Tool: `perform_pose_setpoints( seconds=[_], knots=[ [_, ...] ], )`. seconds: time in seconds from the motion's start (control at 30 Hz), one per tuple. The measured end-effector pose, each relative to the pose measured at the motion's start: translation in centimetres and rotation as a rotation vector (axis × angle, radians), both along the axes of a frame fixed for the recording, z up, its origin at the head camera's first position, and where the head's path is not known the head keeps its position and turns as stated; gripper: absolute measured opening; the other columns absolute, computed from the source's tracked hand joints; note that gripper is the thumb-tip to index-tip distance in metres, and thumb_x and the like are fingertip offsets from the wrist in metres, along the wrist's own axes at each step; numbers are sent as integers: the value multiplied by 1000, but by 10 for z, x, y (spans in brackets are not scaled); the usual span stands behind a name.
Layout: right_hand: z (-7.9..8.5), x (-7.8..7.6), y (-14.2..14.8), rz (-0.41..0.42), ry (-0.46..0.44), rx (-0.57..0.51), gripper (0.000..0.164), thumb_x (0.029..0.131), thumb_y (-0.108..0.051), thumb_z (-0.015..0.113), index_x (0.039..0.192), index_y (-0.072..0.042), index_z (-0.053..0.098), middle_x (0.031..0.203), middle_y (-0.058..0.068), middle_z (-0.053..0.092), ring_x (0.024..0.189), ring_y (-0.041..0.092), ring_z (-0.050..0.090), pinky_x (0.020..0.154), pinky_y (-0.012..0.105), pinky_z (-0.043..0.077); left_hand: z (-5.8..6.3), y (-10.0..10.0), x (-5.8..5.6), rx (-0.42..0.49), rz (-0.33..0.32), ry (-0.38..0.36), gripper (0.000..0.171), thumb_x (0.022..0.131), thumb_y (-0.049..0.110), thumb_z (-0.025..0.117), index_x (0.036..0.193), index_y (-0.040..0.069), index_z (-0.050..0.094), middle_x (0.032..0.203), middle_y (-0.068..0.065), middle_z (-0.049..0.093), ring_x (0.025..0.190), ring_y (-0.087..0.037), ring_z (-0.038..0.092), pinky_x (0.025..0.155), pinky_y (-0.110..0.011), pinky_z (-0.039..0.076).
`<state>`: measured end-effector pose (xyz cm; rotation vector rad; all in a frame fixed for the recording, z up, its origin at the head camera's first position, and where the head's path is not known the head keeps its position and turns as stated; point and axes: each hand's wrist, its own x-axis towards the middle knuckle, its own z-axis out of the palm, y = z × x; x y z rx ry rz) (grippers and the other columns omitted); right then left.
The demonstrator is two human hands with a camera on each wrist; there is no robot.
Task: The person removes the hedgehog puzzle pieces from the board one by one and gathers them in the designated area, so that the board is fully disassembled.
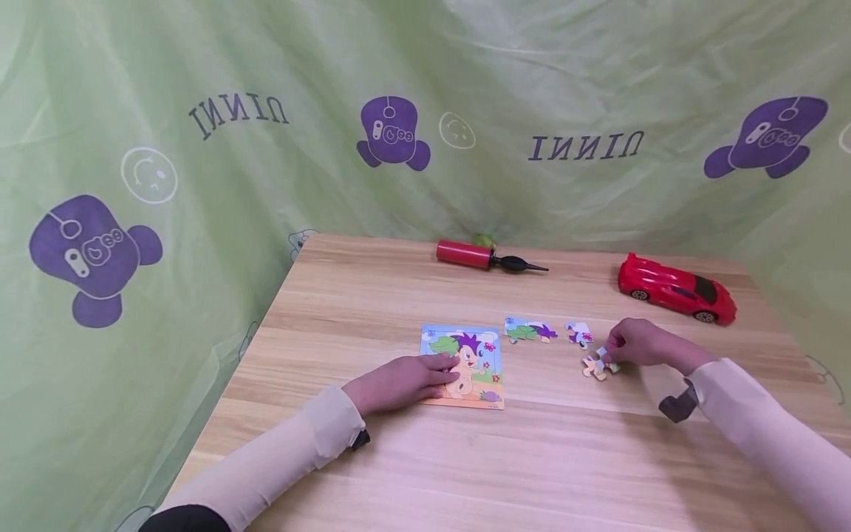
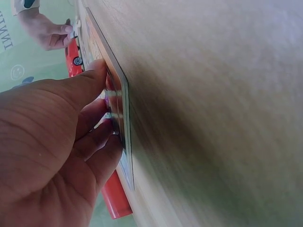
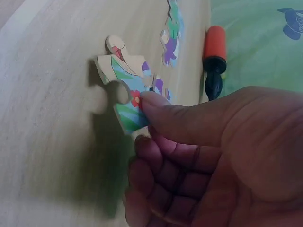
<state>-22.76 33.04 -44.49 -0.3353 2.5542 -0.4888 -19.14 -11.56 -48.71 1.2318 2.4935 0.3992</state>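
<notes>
My left hand (image 1: 402,383) rests on a square picture board (image 1: 490,369) showing a purple-haired hedgehog, its fingertips pressing the surface. From the left wrist view, the thumb and fingers (image 2: 97,71) touch the board near its edge. Between thumb and forefinger, my right hand (image 1: 645,343) pinches a jigsaw puzzle piece (image 3: 122,71) with a red flower on blue and green, tilted just above the table. Behind it lies another puzzle piece (image 1: 578,332) with a butterfly. A strip of joined puzzle pieces (image 1: 528,329), green and purple, lies between the board and that piece.
A red hand pump (image 1: 465,254) with a black nozzle lies at the table's back edge, a small green object (image 1: 484,240) behind it. The red toy car (image 1: 674,288) stands at the back right. A green printed curtain (image 1: 319,170) surrounds the wooden table (image 1: 346,295).
</notes>
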Motion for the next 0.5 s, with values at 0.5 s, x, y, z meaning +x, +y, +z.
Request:
perform_pose_setpoints(
  seconds=[0.5],
  knots=[
    [7, 1, -21, -58, 143, 148, 37, 82, -34, 80, 63, -15, 55, 59, -3, 48, 60, 13, 45, 54, 27, 32, 2, 0, 2, -7, 23, -39, 47, 105, 33, 51, 150, 21, 46, 164, 6, 32, 154, -13, 27, 122, -35, 34]
  ],
)
